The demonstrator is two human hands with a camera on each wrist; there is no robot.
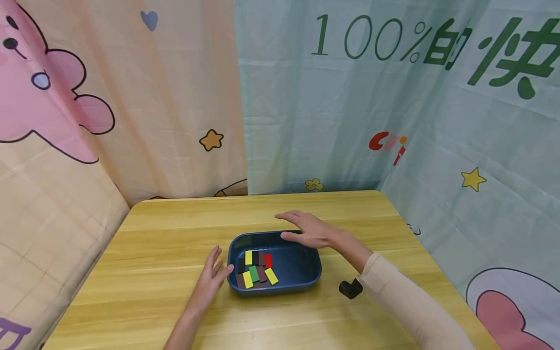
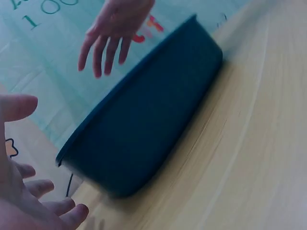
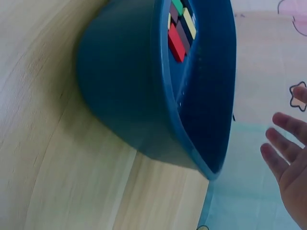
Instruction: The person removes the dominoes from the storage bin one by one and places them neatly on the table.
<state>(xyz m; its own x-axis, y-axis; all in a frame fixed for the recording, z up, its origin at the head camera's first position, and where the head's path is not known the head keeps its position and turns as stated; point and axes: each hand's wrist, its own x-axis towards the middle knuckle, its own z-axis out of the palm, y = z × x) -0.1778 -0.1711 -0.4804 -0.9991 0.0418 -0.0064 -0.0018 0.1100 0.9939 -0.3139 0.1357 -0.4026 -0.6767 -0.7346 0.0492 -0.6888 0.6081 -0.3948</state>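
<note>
A dark blue rectangular basin (image 1: 301,270) with rounded corners sits on the table. Small flat blocks lie together in its left half: a red block (image 1: 269,261), a green block (image 1: 253,273), several yellow, brown and black ones. My left hand (image 1: 207,282) is at the basin's left end, fingers spread and extended; whether the thumb touches the rim I cannot tell. Over the far right rim hovers my right hand (image 1: 309,230), its fingers loosely stretched and holding nothing. In the right wrist view, the hand (image 3: 290,163) appears apart from the basin wall (image 3: 120,81).
The light wooden table (image 1: 175,228) has its back edge along hanging curtains (image 1: 288,107) printed with cartoons and characters. A small black object (image 1: 351,289) shows beside the right sleeve (image 1: 402,296).
</note>
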